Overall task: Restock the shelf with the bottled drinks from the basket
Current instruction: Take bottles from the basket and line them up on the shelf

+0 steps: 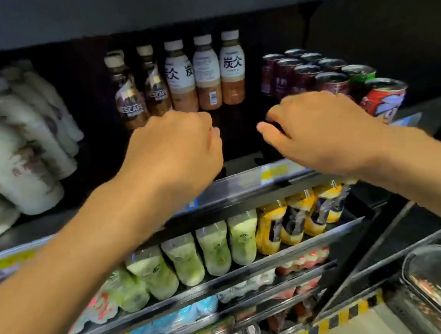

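My left hand (177, 149) is curled into a fist over the top shelf (243, 187), just below two brown coffee bottles (130, 101). Its fingers are tucked under and nothing shows in it. My right hand (318, 130) hovers to the right, thumb and fingers loosely apart, in front of the dark cans (305, 76). Between the hands is a dark gap in the shelf row. Three white-labelled bottled drinks (206, 74) stand at the back, above that gap. A black basket (422, 257) sits at the lower right, partly cut off by the frame's edge.
White milky bottles (10, 152) lean in rows at the left of the top shelf. A red can (382, 98) and a green can (358, 72) stand at the right. The shelf below holds green bottles (213, 248) and yellow bottles (297, 217); lower shelves carry more packaged goods.
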### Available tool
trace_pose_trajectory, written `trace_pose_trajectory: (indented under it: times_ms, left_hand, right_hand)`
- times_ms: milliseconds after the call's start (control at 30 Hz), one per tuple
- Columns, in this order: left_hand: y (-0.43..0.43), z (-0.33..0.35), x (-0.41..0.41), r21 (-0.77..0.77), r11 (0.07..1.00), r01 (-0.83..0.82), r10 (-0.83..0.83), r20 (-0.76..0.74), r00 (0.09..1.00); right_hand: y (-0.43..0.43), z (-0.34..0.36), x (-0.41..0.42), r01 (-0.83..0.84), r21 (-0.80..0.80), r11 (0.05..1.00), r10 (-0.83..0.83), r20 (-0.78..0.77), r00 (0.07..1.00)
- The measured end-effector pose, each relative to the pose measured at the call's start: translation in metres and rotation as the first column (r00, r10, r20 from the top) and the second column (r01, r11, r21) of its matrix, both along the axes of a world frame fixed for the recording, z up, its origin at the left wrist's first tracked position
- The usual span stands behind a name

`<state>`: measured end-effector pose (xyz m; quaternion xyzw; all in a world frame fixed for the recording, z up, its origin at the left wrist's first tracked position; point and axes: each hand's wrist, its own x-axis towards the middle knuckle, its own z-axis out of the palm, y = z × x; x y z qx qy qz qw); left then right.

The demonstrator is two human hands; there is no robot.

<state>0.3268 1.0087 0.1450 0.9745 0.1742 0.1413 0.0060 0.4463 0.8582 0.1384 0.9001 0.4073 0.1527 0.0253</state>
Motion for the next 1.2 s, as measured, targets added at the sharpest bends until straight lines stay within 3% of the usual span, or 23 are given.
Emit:
trace_pose_trajectory:
  times_ms: [167, 300, 433, 567, 733, 833, 900, 1033, 1200]
  left_hand:
    - [-0.087, -0.012, 0.004, 0.093, 0.957, 0.274, -0.277, 0.027, 0.960]
    - [-0.154, -0.026, 0.030, -0.044, 0.888, 0.459, -0.461, -0.064, 0.885]
    - [-0.229, -0.059, 0.078, -0.153, 0.745, 0.649, -0.667, -0.189, 0.721]
    - [-0.334, -0.120, 0.140, -0.141, 0.623, 0.770, -0.762, -0.331, 0.556]
    - [-0.461, -0.197, 0.232, -0.146, 0.531, 0.835, -0.801, -0.409, 0.438]
    - [-0.531, -0.233, 0.290, -0.239, 0.552, 0.799, -0.790, -0.456, 0.410]
    - [-0.569, -0.256, 0.325, -0.308, 0.597, 0.741, -0.748, -0.548, 0.375]
    - [-0.636, -0.303, 0.384, -0.290, 0.560, 0.776, -0.732, -0.612, 0.300]
    - [-0.689, -0.371, 0.449, -0.434, 0.574, 0.695, -0.712, -0.683, 0.161]
  right_hand:
    - [-0.087, -0.005, -0.046, 0.178, 0.002, 0.984, -0.177, 0.069, 0.982]
    - [-0.170, -0.026, -0.054, 0.398, -0.003, 0.917, -0.398, -0.002, 0.917]
    - [-0.256, -0.058, -0.048, 0.533, -0.041, 0.845, -0.535, -0.063, 0.843]
    - [-0.346, -0.105, -0.019, 0.691, -0.124, 0.712, -0.700, -0.055, 0.712]
    - [-0.465, -0.173, 0.049, 0.796, -0.249, 0.552, -0.834, -0.144, 0.533]
    - [-0.532, -0.206, 0.097, 0.818, -0.335, 0.468, -0.876, -0.297, 0.380]
    - [-0.573, -0.219, 0.125, 0.818, -0.355, 0.452, -0.868, -0.387, 0.312]
    - [-0.644, -0.257, 0.172, 0.770, -0.433, 0.468, -0.837, -0.497, 0.229]
    - [-0.701, -0.318, 0.229, 0.761, -0.480, 0.436, -0.818, -0.564, 0.113]
